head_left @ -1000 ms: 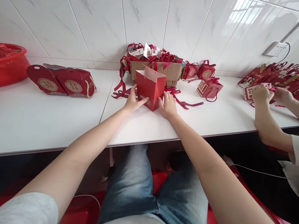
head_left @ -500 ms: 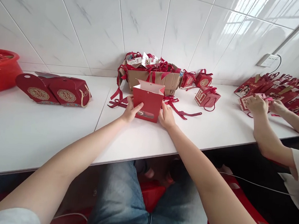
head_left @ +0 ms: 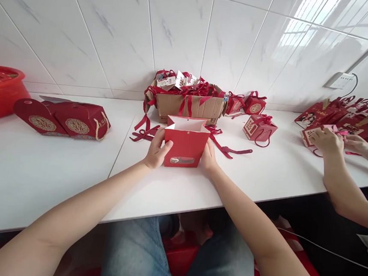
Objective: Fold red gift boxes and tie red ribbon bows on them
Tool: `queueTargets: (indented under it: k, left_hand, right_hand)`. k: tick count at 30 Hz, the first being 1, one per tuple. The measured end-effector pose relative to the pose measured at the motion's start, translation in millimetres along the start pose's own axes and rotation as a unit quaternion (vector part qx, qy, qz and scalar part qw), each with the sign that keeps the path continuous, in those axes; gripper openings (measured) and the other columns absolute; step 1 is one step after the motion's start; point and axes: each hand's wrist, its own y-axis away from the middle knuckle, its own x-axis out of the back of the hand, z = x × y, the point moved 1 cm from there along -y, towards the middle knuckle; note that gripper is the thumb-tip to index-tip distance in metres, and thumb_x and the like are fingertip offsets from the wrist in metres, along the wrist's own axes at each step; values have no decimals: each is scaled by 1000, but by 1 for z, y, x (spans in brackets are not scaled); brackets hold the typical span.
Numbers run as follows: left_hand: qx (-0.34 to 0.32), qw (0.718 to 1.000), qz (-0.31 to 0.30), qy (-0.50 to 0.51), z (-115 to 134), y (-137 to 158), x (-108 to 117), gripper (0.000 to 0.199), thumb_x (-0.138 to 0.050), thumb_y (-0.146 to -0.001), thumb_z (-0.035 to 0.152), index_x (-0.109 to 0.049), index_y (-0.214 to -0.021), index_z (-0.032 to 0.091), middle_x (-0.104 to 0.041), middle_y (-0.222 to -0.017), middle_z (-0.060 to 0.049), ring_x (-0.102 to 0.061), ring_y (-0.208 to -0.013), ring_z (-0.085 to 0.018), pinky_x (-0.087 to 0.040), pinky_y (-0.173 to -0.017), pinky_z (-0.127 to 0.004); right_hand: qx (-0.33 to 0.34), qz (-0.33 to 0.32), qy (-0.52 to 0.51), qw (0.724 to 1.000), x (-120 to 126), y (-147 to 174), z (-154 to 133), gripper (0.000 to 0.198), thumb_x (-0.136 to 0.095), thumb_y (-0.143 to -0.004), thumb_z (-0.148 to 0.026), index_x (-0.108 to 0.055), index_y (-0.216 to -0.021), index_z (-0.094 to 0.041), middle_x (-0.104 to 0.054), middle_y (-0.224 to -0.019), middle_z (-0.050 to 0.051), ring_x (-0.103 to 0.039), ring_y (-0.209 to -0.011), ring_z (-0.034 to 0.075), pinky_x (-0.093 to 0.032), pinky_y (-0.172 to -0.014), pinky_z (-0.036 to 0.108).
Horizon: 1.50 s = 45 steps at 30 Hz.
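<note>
A red paper gift bag [head_left: 186, 144] stands upright on the white table, its white-lined mouth open and a small clear window low on the front. My left hand [head_left: 157, 149] grips its left side, thumb on the front face. At the right side my right hand [head_left: 208, 156] holds the bag's edge, with some fingers hidden behind it. Just behind the bag is a cardboard box [head_left: 170, 104] heaped with red ribbons [head_left: 204, 89] and printed tags. Loose red ribbon strips [head_left: 234, 151] lie to both sides of the bag.
Two red boxes with gold emblems and rope handles [head_left: 76, 120] lie at left, near a red basin [head_left: 0, 100]. Small red boxes [head_left: 259, 128] stand right of the carton. Farther right, a co-worker's hands [head_left: 328, 141] work on a small box beside several red bags [head_left: 359, 119].
The bag now appears lower and larger in view, and its front faces me more squarely. Both hands stay on it. The camera view has shifted slightly.
</note>
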Motion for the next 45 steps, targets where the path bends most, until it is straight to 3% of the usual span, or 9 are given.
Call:
queueTargets:
  k: [6,9,13,16,20,25,28,39,45]
  left_hand:
    - [-54,998,22,-22,10,1,2,35,-52,-87,56,-58,-85,21,-56,-85,-5,-52,-78,-19,-46,-71,-35]
    - [-23,999,14,23,24,2,3,34,-55,-86,54,-55,-80,21,-52,-81,-4,-50,-73,-17,-43,-65,-32]
    - [32,998,22,57,41,4,4,32,-59,-85,53,-52,-78,22,-52,-81,-2,-47,-69,-15,-42,-63,-31]
    - [68,995,45,49,46,5,5,36,-58,-84,57,-55,-77,22,-52,-82,-3,-52,-78,-18,-46,-71,-35]
    - [97,991,61,65,44,1,8,46,-50,-86,63,-60,-72,20,-57,-100,-8,-54,-105,-25,-47,-91,-41]
    - [140,989,-35,44,28,5,8,51,-50,-83,67,-68,-95,21,-58,-120,-11,-51,-119,-30,-46,-97,-44]
    - [186,977,-91,59,16,13,4,45,-57,-82,60,-67,-105,22,-60,-117,-11,-53,-115,-31,-49,-93,-45]
    - [192,973,-112,64,23,23,7,34,-52,-88,51,-71,-91,23,-61,-105,-10,-59,-103,-28,-50,-92,-45]
    - [219,970,-105,5,33,29,5,37,-42,-91,55,-60,-97,22,-60,-97,-8,-59,-93,-26,-51,-82,-43]
  right_hand:
    - [-13,-45,-11,999,-2,6,-11,42,-42,-92,-57,-62,-107,-24,-67,-107,4,-61,-97,22,-50,-84,37]
    - [-21,-46,-24,998,-1,9,-20,46,-36,-92,-60,-61,-106,-24,-66,-110,5,-62,-100,23,-50,-86,39]
    - [-24,-9,-81,996,-2,7,-35,56,-40,-85,-71,-44,-123,-30,-60,-123,6,-60,-112,24,-53,-86,41]
    - [-32,-22,-104,994,-5,-1,-49,46,-62,-79,-60,-46,-112,-32,-63,-116,2,-64,-101,22,-55,-80,37]
    - [-68,-62,-119,989,-10,-19,-61,28,-65,-80,-50,-60,-91,-25,-68,-95,1,-65,-83,19,-54,-73,34]
    - [-91,39,-152,983,-8,-34,-43,26,-71,-73,-46,-61,-82,-23,-67,-79,-1,-63,-71,17,-53,-68,33]
    - [-140,90,-188,968,-8,-29,-29,26,-71,-73,-44,-60,-84,-23,-68,-82,-1,-64,-72,18,-54,-68,33]
    - [-190,52,-196,961,-14,-9,-36,28,-59,-82,-46,-58,-100,-25,-69,-107,3,-67,-92,24,-56,-78,39]
    - [-210,62,-194,956,-15,-5,-35,29,-61,-80,-47,-56,-98,-25,-68,-105,4,-67,-88,23,-57,-73,38]
